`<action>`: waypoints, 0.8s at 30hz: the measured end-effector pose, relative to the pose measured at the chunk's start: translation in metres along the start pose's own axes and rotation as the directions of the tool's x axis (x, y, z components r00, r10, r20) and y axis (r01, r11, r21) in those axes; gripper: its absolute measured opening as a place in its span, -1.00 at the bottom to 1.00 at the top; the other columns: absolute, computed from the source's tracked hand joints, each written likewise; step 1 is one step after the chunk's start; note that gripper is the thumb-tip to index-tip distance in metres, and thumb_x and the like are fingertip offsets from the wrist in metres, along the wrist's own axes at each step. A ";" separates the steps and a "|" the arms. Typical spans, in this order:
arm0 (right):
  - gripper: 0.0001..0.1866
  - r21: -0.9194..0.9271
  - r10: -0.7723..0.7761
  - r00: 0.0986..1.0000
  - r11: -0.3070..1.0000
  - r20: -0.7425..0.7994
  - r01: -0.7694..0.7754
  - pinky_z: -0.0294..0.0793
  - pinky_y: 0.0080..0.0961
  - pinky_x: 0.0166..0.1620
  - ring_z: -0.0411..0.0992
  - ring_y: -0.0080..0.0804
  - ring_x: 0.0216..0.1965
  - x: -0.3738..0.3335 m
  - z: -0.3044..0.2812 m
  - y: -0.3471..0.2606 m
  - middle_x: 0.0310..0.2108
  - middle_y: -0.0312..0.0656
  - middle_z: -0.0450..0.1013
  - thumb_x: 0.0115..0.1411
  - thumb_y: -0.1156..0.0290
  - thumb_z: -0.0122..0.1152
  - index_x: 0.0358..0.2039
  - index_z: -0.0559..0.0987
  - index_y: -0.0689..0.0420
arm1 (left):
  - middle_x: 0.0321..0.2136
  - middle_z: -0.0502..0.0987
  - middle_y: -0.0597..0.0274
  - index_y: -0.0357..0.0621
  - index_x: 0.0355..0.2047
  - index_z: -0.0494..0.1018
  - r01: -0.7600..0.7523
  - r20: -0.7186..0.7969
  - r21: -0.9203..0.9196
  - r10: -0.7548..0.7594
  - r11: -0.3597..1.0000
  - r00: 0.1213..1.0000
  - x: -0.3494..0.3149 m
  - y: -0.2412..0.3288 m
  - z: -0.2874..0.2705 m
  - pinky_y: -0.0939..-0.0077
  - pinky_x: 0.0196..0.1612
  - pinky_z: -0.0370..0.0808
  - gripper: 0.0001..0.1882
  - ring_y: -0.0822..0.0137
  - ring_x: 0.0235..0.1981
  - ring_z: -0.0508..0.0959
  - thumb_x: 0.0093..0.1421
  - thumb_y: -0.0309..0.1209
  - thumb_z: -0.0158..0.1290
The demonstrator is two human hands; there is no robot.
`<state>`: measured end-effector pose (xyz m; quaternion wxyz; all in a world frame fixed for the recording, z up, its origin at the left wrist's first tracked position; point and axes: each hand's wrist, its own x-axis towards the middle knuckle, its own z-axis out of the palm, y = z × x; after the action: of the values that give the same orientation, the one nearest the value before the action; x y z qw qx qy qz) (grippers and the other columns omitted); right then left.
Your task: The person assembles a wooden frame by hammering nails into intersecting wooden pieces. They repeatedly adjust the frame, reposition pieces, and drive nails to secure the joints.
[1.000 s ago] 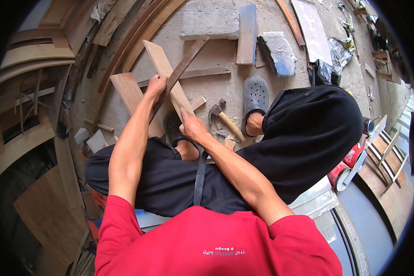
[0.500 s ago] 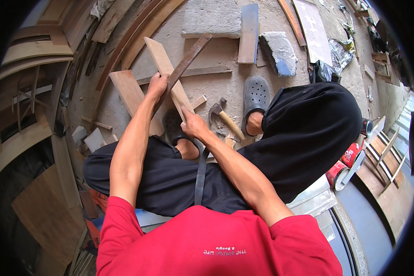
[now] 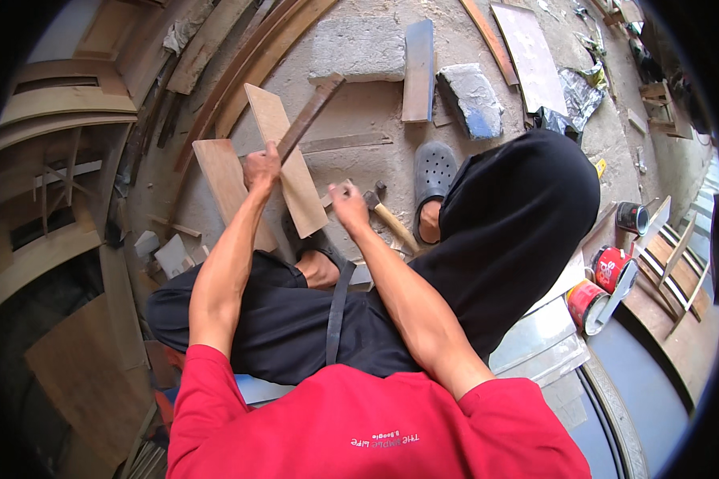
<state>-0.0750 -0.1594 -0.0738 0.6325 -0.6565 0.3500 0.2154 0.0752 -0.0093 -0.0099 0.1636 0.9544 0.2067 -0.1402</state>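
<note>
My left hand [image 3: 262, 168] is closed around a long, narrow dark brown strip [image 3: 311, 114], which slants up to the right across a flat light-brown wooden board [image 3: 284, 152]. Its fingers lie at the board's left edge. My right hand [image 3: 348, 209] is apart from the board, just right of its lower end, with its fingers loosely curled and thumb apart; I see nothing held in it. Close by on the floor lies a hammer [image 3: 393, 223] with a wooden handle and dark head. Another wooden board [image 3: 225, 180] leans behind my left wrist.
Grey clogs [image 3: 434, 172] are on my feet. Ahead lie a pale slab [image 3: 357, 48], a blue-edged board [image 3: 418, 72] and a rough block [image 3: 471, 100]. Paint cans [image 3: 613, 270] stand at right. Long planks [image 3: 252, 68] and wooden frames [image 3: 64, 104] line the left.
My right hand has let go of the board's lower end and moved right, toward the hammer. My left hand still grips the strip; strip and board have shifted slightly left and down.
</note>
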 end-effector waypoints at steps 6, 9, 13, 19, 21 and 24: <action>0.11 0.436 0.032 0.999 0.899 0.018 -0.036 0.23 -0.20 0.24 0.22 0.04 0.25 0.014 0.000 -0.028 0.25 0.25 0.17 0.04 -0.24 0.29 0.33 0.04 0.28 | -0.56 0.54 -0.22 -0.49 -0.47 0.54 -0.106 -0.198 -0.302 0.047 0.947 0.979 0.014 -0.013 -0.087 0.18 -0.26 0.41 -0.28 0.02 -0.40 0.58 0.17 0.11 -0.16; 0.16 0.435 -0.300 0.952 0.867 0.067 0.243 0.19 -0.16 0.27 0.14 0.09 0.30 -0.007 -0.003 -0.083 0.29 0.31 0.08 0.04 -0.16 0.35 0.37 -0.08 0.26 | -0.58 0.53 0.14 -0.37 -0.47 0.52 -0.283 -0.238 -0.562 0.176 0.777 0.955 -0.011 -0.002 -0.134 0.37 -0.35 0.36 -0.40 0.32 -0.52 0.44 0.26 -0.01 -0.24; 0.07 0.312 -0.595 0.795 0.782 0.119 0.539 0.17 -0.24 0.29 0.11 0.06 0.32 -0.023 -0.010 -0.158 0.30 0.32 0.04 0.09 -0.08 0.34 0.34 0.00 0.32 | -0.54 0.49 0.39 -0.13 -0.46 0.51 -0.418 -0.222 -0.729 0.390 0.542 0.894 -0.027 0.001 -0.192 0.57 -0.39 0.32 -0.52 0.54 -0.51 0.39 0.32 -0.08 -0.27; -0.24 0.177 -0.900 0.430 0.434 0.064 0.883 0.35 -0.32 0.13 0.39 -0.19 0.07 -0.060 -0.052 -0.245 0.05 0.05 0.40 0.17 0.05 0.31 0.20 0.25 0.28 | -0.43 0.57 0.25 -0.29 -0.26 0.49 -0.411 -0.238 -0.885 0.546 0.220 0.804 -0.043 -0.008 -0.220 0.54 -0.36 0.46 -0.42 0.41 -0.44 0.54 0.34 -0.01 -0.33; -0.39 0.050 -0.930 0.363 0.365 0.050 0.930 0.48 -0.32 -0.05 0.52 -0.25 -0.18 -0.050 -0.072 -0.264 -0.18 -0.02 0.53 0.18 0.08 0.30 0.08 0.34 0.22 | -0.35 0.59 0.15 -0.39 -0.16 0.47 -0.326 -0.248 -0.941 0.480 0.085 0.841 -0.046 0.004 -0.209 0.51 -0.27 0.53 -0.36 0.35 -0.35 0.59 0.27 0.03 -0.28; -0.42 0.022 -0.780 0.571 0.595 0.254 0.803 0.51 -0.34 -0.14 0.53 -0.31 -0.23 -0.082 -0.092 -0.285 -0.25 -0.04 0.55 0.19 0.09 0.28 0.08 0.36 0.18 | -0.26 0.58 0.11 -0.39 -0.09 0.43 -0.336 -0.336 -0.940 0.315 -0.058 0.887 -0.062 0.009 -0.177 0.50 -0.18 0.52 -0.38 0.32 -0.25 0.59 0.30 0.00 -0.29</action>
<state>0.0647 -0.2473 0.1898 0.6667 -0.7420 -0.0696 0.0027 0.0598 0.0268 0.1737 0.8001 0.5927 0.0130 0.0918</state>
